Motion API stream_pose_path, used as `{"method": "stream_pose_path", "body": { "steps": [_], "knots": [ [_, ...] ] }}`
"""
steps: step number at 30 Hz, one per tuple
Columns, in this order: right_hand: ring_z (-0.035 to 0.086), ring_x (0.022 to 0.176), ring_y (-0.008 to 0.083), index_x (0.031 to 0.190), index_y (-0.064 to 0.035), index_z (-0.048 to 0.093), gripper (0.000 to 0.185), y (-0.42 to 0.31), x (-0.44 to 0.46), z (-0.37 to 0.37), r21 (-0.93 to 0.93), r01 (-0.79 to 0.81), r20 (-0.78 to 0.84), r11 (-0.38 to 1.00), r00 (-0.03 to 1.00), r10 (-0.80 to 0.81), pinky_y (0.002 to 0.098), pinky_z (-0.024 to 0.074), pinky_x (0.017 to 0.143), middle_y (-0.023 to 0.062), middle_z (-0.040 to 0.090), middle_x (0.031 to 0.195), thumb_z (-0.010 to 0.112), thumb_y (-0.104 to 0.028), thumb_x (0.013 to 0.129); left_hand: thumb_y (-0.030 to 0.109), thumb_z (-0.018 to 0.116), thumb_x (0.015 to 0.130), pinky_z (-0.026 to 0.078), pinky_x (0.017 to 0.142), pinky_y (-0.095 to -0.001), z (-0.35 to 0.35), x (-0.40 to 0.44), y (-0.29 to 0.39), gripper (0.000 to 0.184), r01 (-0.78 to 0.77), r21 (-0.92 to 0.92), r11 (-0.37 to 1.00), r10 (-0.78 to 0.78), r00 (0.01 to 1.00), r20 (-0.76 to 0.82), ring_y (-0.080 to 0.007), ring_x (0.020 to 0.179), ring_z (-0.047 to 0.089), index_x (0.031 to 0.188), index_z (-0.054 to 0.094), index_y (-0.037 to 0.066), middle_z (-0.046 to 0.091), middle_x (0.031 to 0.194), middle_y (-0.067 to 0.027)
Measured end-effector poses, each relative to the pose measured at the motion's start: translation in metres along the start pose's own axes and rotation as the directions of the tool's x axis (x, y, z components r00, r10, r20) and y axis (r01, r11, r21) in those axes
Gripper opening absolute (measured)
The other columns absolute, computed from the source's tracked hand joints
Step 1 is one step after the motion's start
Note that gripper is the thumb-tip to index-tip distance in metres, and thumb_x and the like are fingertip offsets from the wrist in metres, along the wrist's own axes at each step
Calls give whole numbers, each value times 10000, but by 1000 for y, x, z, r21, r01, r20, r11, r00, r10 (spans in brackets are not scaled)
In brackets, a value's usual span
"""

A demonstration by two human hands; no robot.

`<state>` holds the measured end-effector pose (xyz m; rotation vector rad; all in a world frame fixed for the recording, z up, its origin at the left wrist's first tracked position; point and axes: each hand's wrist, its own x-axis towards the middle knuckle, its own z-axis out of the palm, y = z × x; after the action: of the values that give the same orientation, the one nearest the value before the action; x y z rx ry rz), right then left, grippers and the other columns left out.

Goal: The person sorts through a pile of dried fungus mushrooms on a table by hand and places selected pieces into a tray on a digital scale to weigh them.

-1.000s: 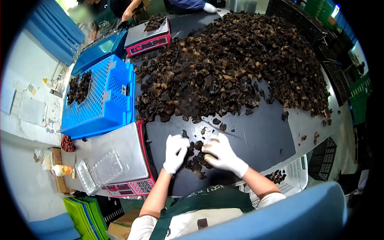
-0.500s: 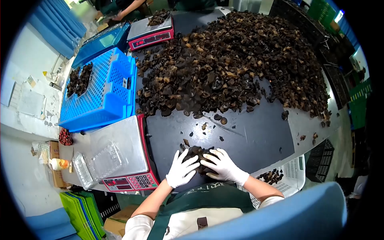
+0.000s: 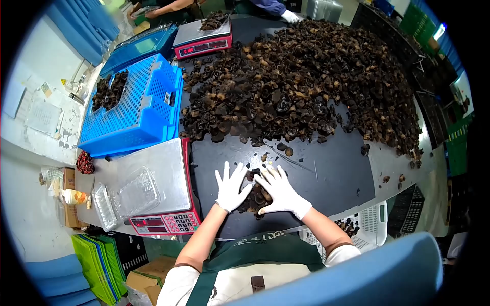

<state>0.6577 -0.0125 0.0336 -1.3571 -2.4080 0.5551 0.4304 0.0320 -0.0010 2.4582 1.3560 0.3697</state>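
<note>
Both my hands wear white gloves and rest at a small pile of dark wood ear mushrooms (image 3: 255,201) near the table's front edge. My left hand (image 3: 232,188) lies along the pile's left side, fingers spread and stretched forward. On the opposite side, my right hand (image 3: 282,193) is also open, its thumb and palm against the mushrooms. Part of the pile is hidden under the hands. Beyond my fingertips, a few loose scraps lie before a large heap of wood ear mushrooms (image 3: 301,92).
Left of me, an open clear plastic box (image 3: 139,193) sits on a red scale (image 3: 171,158). Behind it stands a blue crate (image 3: 127,125) with mushrooms on top. A second scale (image 3: 204,47) holds more. A white basket (image 3: 376,224) is at lower right. Across the table is another person's gloved hand (image 3: 290,16).
My hands have moved forward and their fingers have spread from the earlier curled position, showing more of the small pile between them. Another person's gloved hand has come into view at the far edge.
</note>
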Motion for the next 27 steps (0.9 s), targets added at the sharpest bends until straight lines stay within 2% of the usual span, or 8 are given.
{"method": "stream_pose_path", "body": {
  "steps": [2,7,9,13,18,23,25,27],
  "knots": [
    [355,1344,415,1423,-86,437,1016,-3,1,-1,65,92,-2,994,996,-93,584,180,1144,244,427,1409,754,-643,634,434,611,873,32,1098,-724,-5,-9,6,625,-75,-76,994,77,996,35,-468,1442,196,1400,507,115,445,1494,-89],
    [470,1249,325,1346,-124,528,789,-16,-37,0,36,259,76,965,962,-261,508,307,1091,133,520,1334,780,-482,690,479,716,769,206,1100,-668,-19,-68,21,693,-275,-228,934,294,954,52,-446,1346,367,1332,549,112,479,1422,-149],
    [492,1212,293,1354,-186,536,742,-20,-57,16,47,288,-27,956,957,-287,494,349,1054,84,541,1302,791,-427,700,516,750,727,241,1106,-614,-6,-87,22,712,-372,-204,905,381,925,5,-425,1314,409,1303,571,139,487,1389,-170],
    [471,1210,343,1353,-202,537,789,-22,-56,15,13,201,-147,980,969,-197,543,336,1046,128,513,1312,812,-454,657,533,780,697,178,1104,-675,-3,-85,22,777,-344,-186,921,323,937,-133,-448,1339,365,1336,546,158,421,1435,-198],
    [301,1353,486,1467,-99,382,1112,-19,-13,-6,-75,-44,45,996,998,47,647,138,1129,252,378,1443,787,-651,591,695,745,605,55,1107,-701,-12,-35,9,1155,-51,-92,994,48,998,-33,-507,1432,169,1476,358,42,254,1539,-267],
    [439,1278,335,1347,-155,524,795,-20,-22,2,-7,223,100,975,970,-221,554,262,1117,119,505,1342,792,-480,672,603,743,682,183,1126,-643,-14,-42,9,945,-271,-232,934,312,936,162,-423,1326,406,1411,459,72,474,1386,-196],
    [452,1266,313,1318,-182,559,721,-26,-43,7,70,283,47,957,957,-286,545,290,1100,83,525,1322,792,-408,674,552,775,667,246,1100,-634,-20,-65,19,863,-321,-369,872,373,925,75,-425,1267,453,1336,537,61,498,1332,-213],
    [464,1244,264,1275,-242,596,480,-27,-65,18,-126,352,39,928,936,-350,521,345,1052,11,545,1291,629,-225,796,467,769,721,306,1079,-597,-18,-84,17,723,-463,-268,845,494,867,62,-402,1223,488,1292,574,68,506,1304,-221]
  ]
}}
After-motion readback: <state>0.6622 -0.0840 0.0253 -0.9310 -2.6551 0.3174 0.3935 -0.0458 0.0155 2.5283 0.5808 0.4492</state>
